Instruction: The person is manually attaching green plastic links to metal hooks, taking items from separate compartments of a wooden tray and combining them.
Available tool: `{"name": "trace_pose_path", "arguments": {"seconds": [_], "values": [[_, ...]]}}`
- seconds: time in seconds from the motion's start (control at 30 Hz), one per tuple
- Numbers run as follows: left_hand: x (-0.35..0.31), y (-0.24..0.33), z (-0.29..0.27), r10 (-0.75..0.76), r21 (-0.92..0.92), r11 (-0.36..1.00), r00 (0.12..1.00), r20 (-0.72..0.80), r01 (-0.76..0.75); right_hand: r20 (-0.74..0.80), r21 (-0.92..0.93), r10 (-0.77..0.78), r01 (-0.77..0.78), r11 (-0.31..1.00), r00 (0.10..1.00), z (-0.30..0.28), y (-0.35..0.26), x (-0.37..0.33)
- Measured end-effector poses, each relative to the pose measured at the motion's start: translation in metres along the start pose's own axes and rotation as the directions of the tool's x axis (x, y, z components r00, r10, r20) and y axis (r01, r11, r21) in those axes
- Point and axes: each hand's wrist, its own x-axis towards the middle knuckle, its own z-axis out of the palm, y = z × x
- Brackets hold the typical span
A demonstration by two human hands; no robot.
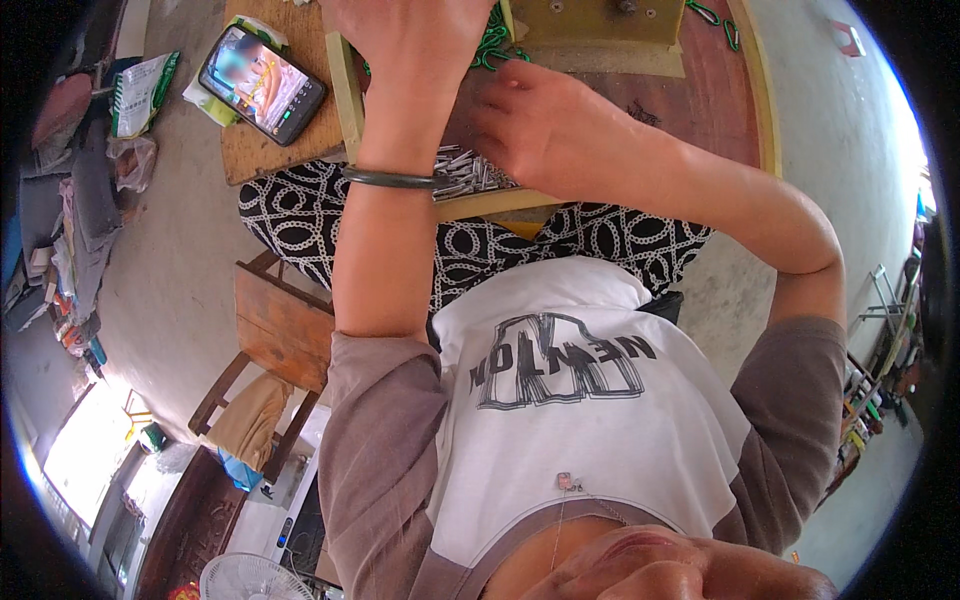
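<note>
My left hand [410, 35] reaches to the upper edge of the picture, which cuts off its fingers; a dark bangle [395, 179] circles that wrist. My right hand [535, 125] is over the worktable with its fingers curled inward, and whatever they hold is hidden. Just below its fingers lies a pile of small silver metal pins [462, 175] along the table's near edge. Between and beyond my hands is a heap of green carabiners [490, 45], partly covered by the left hand. Small dark pieces [643, 113], perhaps springs, lie right of my right hand.
A yellowish metal block [600, 25] stands on the reddish-brown table [715, 100], which has a raised rim. More green carabiners [732, 36] lie at far right. On a wooden board at left rests a phone [265, 85] with its screen lit. A wooden chair [280, 320] stands behind at left.
</note>
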Motion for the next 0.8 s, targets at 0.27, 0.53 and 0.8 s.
{"name": "trace_pose_path", "arguments": {"seconds": [0.27, 0.53, 0.8], "values": [[-0.004, -0.001, 0.005, -0.059, 0.054, 0.997, 0.998, 0.036, 0.057, -0.078, 0.087, 0.142, -0.135, 0.987, 0.987, 0.006, 0.034, -0.023], [-0.003, -0.001, 0.002, -0.034, 0.016, 0.999, 0.999, 0.011, 0.034, -0.131, 0.1, 0.16, -0.148, 0.984, 0.978, 0.005, 0.034, -0.027], [-0.002, 0.0, 0.002, -0.037, 0.021, 0.999, 0.999, 0.019, 0.037, -0.039, -0.027, 0.161, -0.162, 0.986, 0.986, 0.002, 0.014, -0.016]]}}
